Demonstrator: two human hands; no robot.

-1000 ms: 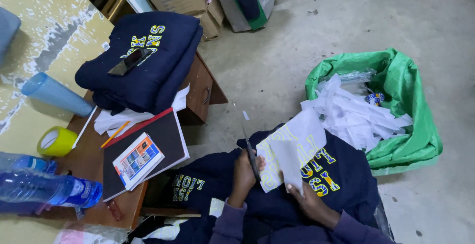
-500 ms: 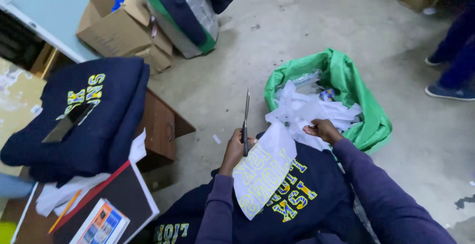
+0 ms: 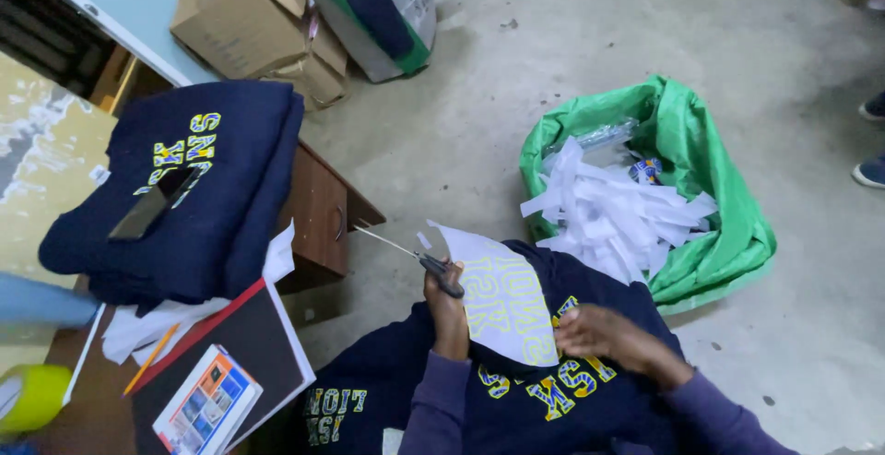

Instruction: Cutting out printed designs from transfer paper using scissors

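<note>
Left hand (image 3: 449, 312) clamped on scissors (image 3: 419, 259), blades pointing up-left. Right hand (image 3: 604, 337) rests fingers spread on navy sweatshirt (image 3: 590, 400), lower edge of white transfer sheet (image 3: 505, 306) between hands. Green bag (image 3: 701, 178) of paper strips beyond, upper right.

Brown cardboard boxes (image 3: 249, 26) stand open on the floor beside my table. A dark phone screen (image 3: 152, 204) lies on the folded stack at the tabletop's far edge.

**Around the work area**

A stack of folded navy sweatshirts (image 3: 184, 188) with a dark phone (image 3: 152, 204) on top sits on the wooden tabletop (image 3: 318, 215). A black notebook (image 3: 235, 354), yellow tape roll (image 3: 32, 398), cardboard box (image 3: 249, 22) and green scrap-filled bag (image 3: 710, 169) lie nearby.
</note>
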